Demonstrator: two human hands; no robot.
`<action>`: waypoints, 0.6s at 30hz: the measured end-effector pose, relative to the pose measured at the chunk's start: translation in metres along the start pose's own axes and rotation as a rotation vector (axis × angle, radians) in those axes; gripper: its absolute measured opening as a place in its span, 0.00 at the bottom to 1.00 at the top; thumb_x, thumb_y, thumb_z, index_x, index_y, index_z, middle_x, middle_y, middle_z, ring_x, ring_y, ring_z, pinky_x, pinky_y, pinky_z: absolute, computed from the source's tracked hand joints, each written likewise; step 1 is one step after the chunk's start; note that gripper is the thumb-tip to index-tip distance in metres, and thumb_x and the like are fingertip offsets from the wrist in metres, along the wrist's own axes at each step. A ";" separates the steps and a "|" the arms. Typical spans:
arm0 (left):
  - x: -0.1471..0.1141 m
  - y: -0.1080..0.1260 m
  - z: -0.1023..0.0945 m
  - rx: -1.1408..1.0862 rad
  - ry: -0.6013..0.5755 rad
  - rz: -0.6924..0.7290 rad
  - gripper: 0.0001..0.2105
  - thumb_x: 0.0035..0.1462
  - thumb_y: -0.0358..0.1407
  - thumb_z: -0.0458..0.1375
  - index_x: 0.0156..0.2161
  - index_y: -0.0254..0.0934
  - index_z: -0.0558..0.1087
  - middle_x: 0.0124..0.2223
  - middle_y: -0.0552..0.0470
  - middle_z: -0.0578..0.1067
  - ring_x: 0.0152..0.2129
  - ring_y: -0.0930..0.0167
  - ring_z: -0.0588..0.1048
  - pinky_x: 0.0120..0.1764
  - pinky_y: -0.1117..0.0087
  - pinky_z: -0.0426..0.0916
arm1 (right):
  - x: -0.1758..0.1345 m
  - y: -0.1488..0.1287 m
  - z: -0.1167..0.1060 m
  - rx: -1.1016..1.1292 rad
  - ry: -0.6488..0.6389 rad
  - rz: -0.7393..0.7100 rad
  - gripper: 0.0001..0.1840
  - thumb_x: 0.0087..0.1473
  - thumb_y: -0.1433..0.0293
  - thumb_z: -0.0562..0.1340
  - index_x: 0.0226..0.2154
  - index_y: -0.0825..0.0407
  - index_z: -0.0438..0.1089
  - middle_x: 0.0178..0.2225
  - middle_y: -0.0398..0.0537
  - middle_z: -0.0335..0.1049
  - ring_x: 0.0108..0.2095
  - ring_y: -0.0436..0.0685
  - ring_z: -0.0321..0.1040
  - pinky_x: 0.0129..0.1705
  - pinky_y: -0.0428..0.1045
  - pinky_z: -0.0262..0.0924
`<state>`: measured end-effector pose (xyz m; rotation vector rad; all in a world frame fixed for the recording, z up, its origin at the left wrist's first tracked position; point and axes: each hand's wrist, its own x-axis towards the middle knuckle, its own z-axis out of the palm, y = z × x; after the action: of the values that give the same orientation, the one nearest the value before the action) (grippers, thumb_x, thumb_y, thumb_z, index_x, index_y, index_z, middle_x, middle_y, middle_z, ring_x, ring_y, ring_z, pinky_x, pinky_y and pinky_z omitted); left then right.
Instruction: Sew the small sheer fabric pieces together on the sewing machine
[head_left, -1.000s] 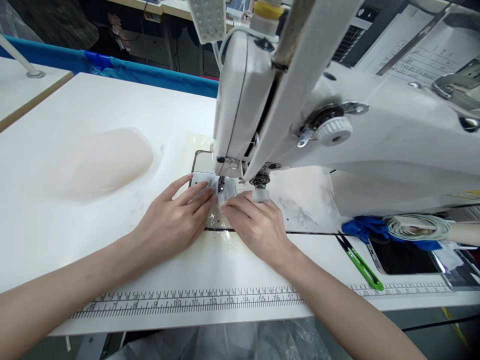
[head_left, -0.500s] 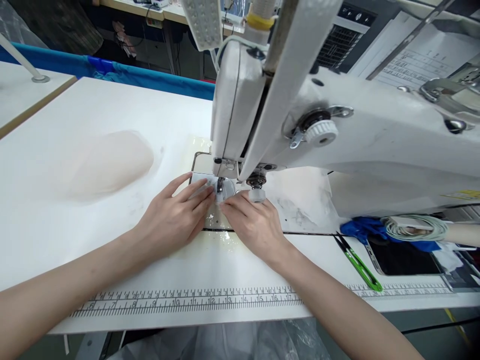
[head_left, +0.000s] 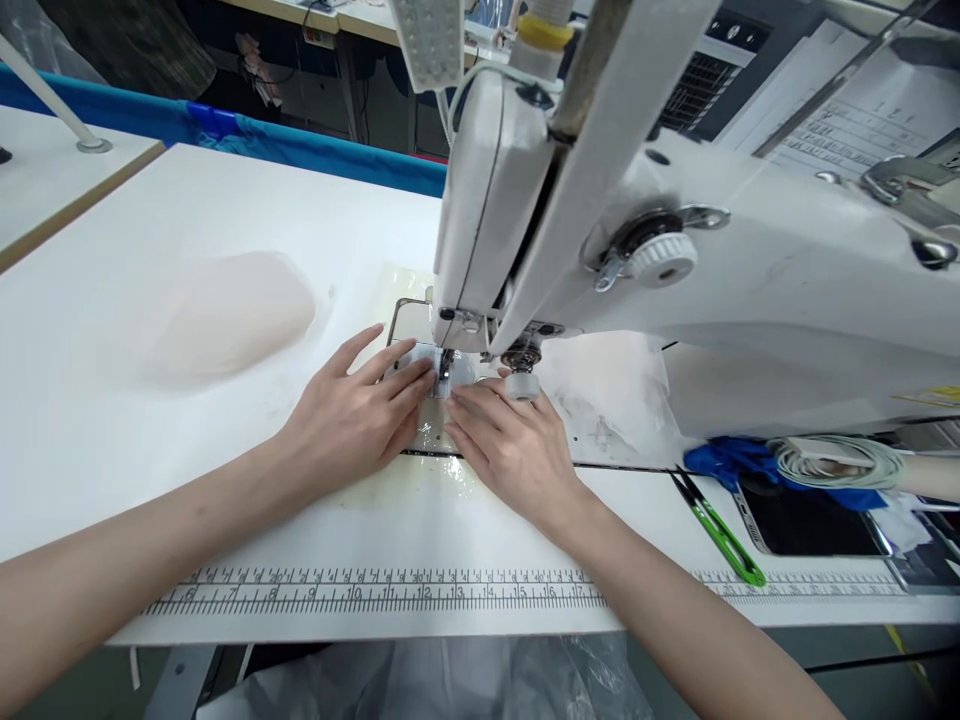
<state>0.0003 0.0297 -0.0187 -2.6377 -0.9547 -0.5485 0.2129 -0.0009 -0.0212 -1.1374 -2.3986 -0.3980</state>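
A white sewing machine [head_left: 480,200] stands before me, its presser foot [head_left: 445,368] down between my hands. My left hand [head_left: 364,410] lies left of the foot, fingers stretched out over the shiny needle plate [head_left: 431,435], fingertips almost touching the foot. Close on the right side is my right hand [head_left: 517,445], with bent fingers drawn together under the machine head. Whatever lies under its fingertips is hidden or too small to name. A thin, pale, see-through sheet [head_left: 607,390] lies under the machine arm, right of this hand.
A printed ruler [head_left: 375,590] runs along the table's front edge. Green-handled tweezers [head_left: 724,540], a phone [head_left: 810,520], blue cloth [head_left: 724,460] and a coiled pale cord [head_left: 832,460] lie at right. A beige, blurry-edged patch [head_left: 247,310] shows on the left tabletop.
The whole view has shifted slightly. My right fingers have drawn back a little from the presser foot, the thumb now lower. My left fingers are spread slightly wider.
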 end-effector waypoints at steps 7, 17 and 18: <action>0.004 -0.003 0.004 -0.056 -0.011 -0.046 0.16 0.63 0.33 0.51 0.53 0.36 0.73 0.53 0.49 0.77 0.54 0.58 0.71 0.61 0.47 0.59 | 0.003 0.003 0.004 -0.017 -0.055 0.017 0.14 0.65 0.67 0.55 0.45 0.53 0.75 0.39 0.49 0.78 0.42 0.57 0.70 0.49 0.55 0.59; 0.003 -0.004 0.006 -0.077 -0.033 -0.121 0.18 0.65 0.34 0.48 0.57 0.32 0.69 0.56 0.44 0.74 0.58 0.57 0.68 0.62 0.48 0.56 | 0.003 0.007 0.003 0.027 -0.123 0.047 0.15 0.66 0.66 0.55 0.49 0.52 0.73 0.48 0.50 0.76 0.47 0.59 0.70 0.52 0.57 0.61; 0.003 -0.004 0.004 -0.068 -0.028 -0.114 0.18 0.66 0.34 0.48 0.56 0.32 0.69 0.55 0.44 0.74 0.57 0.57 0.68 0.62 0.49 0.57 | 0.003 0.006 0.003 0.039 -0.121 0.049 0.15 0.65 0.67 0.55 0.49 0.53 0.73 0.49 0.50 0.76 0.47 0.59 0.70 0.52 0.57 0.62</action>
<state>0.0007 0.0364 -0.0203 -2.6695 -1.1195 -0.5812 0.2153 0.0065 -0.0216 -1.2322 -2.4654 -0.2723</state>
